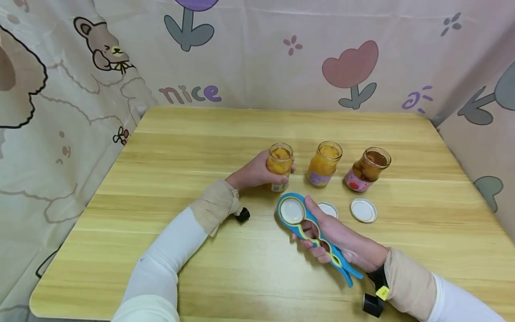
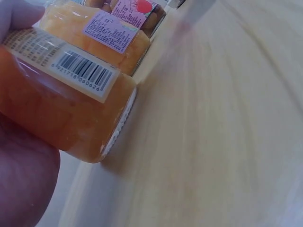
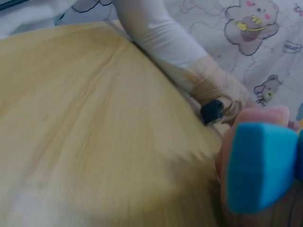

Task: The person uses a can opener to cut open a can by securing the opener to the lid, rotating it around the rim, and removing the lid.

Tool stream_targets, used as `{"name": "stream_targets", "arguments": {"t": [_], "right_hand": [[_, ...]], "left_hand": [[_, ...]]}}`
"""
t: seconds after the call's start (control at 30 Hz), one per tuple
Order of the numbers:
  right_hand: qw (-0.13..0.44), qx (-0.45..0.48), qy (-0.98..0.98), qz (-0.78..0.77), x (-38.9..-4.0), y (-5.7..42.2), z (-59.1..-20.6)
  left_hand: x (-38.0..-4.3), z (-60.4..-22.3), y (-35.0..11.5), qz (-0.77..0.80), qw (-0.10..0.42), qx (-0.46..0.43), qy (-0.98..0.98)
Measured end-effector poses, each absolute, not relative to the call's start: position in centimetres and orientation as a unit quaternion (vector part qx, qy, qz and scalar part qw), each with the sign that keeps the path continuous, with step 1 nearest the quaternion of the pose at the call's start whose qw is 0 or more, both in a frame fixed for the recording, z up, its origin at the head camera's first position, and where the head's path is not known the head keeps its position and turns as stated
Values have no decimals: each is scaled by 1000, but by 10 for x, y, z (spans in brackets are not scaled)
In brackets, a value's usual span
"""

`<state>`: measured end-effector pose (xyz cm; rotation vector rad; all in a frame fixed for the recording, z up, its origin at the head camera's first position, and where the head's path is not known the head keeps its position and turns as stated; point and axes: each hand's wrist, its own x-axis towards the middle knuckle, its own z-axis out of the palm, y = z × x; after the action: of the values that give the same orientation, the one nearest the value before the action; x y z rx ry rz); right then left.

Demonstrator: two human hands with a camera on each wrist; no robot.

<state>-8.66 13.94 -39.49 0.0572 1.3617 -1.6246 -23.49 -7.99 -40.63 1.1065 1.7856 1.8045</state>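
Note:
My left hand [image 1: 255, 172] grips an open glass jar of yellow fruit [image 1: 279, 166]; in the left wrist view this jar [image 2: 71, 104] shows a barcode label and its base is close to the tabletop. My right hand [image 1: 337, 233] holds a blue and yellow jar opener [image 1: 338, 261], whose round end encloses a white lid [image 1: 292, 210]. The opener's blue handle end [image 3: 260, 165] fills the lower right of the right wrist view. Beneath the right hand, a second white lid [image 1: 327, 209] is partly hidden on the table.
Right of the held jar stand another uncovered jar of yellow fruit [image 1: 324, 164] and an uncovered jar of brown contents [image 1: 367, 170] with a pink label. A third white lid [image 1: 364, 210] lies before them. The wooden table [image 1: 193, 134] meets a printed cloth [image 1: 257, 53] behind.

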Motion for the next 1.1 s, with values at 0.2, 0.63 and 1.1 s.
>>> {"name": "stream_targets", "arguments": {"t": [0.2, 0.63, 1.1], "right_hand": [[515, 18, 570, -640, -89, 142, -397], [547, -21, 579, -604, -107, 142, -399], [556, -36, 580, -594, -101, 142, -392]], "left_hand": [[-234, -407, -76, 640, 187, 389, 636], [-223, -387, -77, 638, 199, 380, 639], [-222, -387, -81, 641, 198, 380, 637]]}}
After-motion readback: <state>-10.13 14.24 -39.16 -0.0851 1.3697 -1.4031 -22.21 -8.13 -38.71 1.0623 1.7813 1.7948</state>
